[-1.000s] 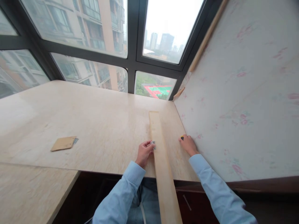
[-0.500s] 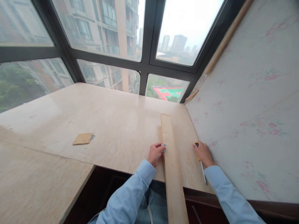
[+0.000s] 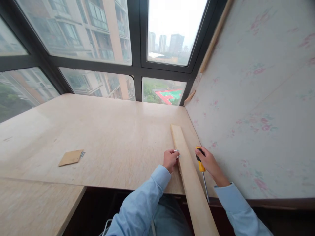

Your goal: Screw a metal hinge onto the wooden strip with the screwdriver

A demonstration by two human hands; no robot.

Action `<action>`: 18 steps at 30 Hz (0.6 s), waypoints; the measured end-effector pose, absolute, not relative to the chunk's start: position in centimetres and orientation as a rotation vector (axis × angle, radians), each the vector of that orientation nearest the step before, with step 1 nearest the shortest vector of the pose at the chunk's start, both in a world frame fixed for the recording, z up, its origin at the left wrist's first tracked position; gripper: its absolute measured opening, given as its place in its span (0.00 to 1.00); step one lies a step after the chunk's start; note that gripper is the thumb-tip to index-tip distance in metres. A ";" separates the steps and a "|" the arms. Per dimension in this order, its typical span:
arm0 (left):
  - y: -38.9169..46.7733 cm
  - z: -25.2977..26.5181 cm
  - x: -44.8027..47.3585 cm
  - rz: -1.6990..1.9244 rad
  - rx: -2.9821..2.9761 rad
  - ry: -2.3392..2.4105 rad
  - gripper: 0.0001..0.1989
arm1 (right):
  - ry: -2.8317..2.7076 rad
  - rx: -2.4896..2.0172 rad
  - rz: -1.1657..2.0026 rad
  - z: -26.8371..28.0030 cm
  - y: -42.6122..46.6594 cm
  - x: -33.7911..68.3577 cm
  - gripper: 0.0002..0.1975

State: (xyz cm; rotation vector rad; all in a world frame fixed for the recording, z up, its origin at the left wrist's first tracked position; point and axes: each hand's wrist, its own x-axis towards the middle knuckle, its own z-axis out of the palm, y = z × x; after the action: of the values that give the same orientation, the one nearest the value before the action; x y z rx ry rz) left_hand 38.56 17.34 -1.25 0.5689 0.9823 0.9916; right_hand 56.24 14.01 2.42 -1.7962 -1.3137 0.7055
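Note:
My left hand (image 3: 170, 160) pinches a small metal bracket (image 3: 177, 153) against the left edge of a long wooden board (image 3: 189, 173). The board lies on the pale countertop and runs out past its front edge toward me. To the right of the board, my right hand (image 3: 209, 164) is closed around the yellow and black handle of a screwdriver (image 3: 201, 167). Its metal shaft points down and toward me, apart from the bracket. Part of the bracket is hidden by my left fingers.
On the countertop (image 3: 103, 131) to the left lies a brown piece of cardboard (image 3: 70, 158) with several screws (image 3: 82, 154) at its edge. A flowered wall (image 3: 265, 114) rises close on the right. Dark-framed windows (image 3: 137, 82) stand behind. The countertop has a cut-out in front of me.
My right hand has raised the screwdriver, turning its handle into view. The view has swung to the right. My left hand still holds the bracket at the board's edge.

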 end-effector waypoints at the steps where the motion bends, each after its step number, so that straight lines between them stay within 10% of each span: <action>1: 17.4 -1.5 39.1 0.987 0.593 0.992 0.11 | -1.279 -1.768 0.737 2.5 13.7 56.0 0.27; 18: 18.1 -2.6 42.9 0.930 0.778 1.031 0.08 | -1.098 -1.701 0.930 2.5 12.2 55.6 0.27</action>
State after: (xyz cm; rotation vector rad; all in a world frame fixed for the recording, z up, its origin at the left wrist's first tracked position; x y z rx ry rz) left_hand 42.86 18.14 -2.57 0.7781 1.0308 0.9302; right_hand 55.61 12.23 2.53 -1.7012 -1.0983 0.9302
